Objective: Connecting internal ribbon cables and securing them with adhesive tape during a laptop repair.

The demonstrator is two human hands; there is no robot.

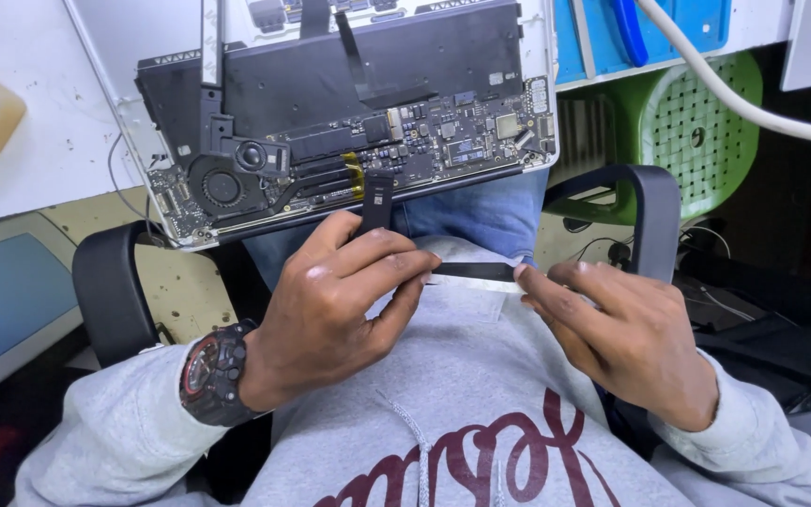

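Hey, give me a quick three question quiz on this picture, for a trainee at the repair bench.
1. True or false: the opened laptop shows its fan and circuit board.
2. Which wrist wears the dark watch?
A. left
B. right
3. What do the left hand and right hand hold between them?

Key
1. True.
2. A.
3. A thin black strip, pinched at each end by fingertips; a second black piece stands up from the left hand's grip.
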